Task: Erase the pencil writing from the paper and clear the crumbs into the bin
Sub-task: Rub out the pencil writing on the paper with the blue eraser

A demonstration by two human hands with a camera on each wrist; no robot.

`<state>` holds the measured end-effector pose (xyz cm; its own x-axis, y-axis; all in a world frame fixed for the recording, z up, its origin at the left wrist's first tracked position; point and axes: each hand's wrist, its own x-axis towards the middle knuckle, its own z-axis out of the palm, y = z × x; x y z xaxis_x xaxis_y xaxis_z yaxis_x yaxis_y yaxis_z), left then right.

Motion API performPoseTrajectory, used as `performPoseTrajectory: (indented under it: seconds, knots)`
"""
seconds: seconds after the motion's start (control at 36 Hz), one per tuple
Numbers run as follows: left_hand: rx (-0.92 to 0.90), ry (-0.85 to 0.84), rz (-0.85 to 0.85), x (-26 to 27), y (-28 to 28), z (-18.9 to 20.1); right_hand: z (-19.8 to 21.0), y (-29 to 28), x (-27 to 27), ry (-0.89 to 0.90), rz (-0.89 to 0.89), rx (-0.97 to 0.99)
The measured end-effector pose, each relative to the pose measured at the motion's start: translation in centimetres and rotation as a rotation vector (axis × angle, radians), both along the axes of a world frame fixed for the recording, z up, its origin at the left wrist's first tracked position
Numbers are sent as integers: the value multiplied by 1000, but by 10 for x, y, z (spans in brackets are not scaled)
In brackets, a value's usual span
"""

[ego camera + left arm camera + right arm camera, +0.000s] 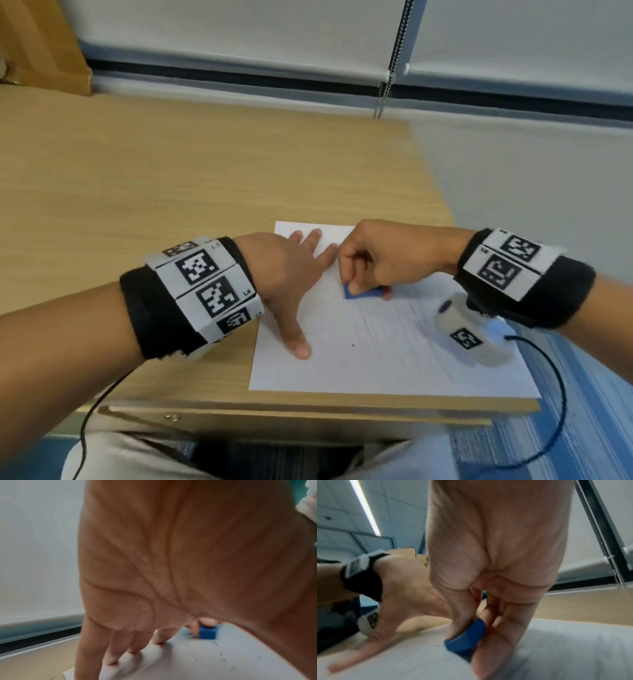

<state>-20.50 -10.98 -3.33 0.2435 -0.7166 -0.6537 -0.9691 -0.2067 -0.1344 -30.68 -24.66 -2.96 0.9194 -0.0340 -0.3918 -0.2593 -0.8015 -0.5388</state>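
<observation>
Wooden desk point(171, 192) carries white paper point(394, 363) at its near right corner. Left hand point(284, 274) lies flat, fingers spread, pressing the paper's left part. Right hand point(380, 260), fingers curled downward, pinches blue eraser point(363, 293) against the sheet. Dark crumbs point(223, 657) scattered between the hands.

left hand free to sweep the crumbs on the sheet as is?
Probably not yet. The left hand is spread flat, pinning the paper, and lifting it would free the sheet while the right hand rubs the blue eraser. The crumbs lie close, unobstructed.
</observation>
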Motion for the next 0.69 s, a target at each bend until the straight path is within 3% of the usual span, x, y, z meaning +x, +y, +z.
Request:
performPoseTrajectory:
  seconds: [0.11, 0.28, 0.42, 0.58, 0.69]
  knots:
    - [-18, -11, 1, 1, 2, 1, -2, 0, 3, -149, -94, -79]
    - [-6, -18, 1, 0, 1, 1, -2, 8, -13, -34, 30, -25]
    - [-7, -20, -4, 1, 2, 0, -7, -5, -8, -143, -118, -30]
    - [-2, -22, -1, 1, 0, -1, -1, 8, -18, 27, 45, 34]
    - [6, -25, -3, 0, 1, -1, -4, -5, -7, -100, -109, -96]
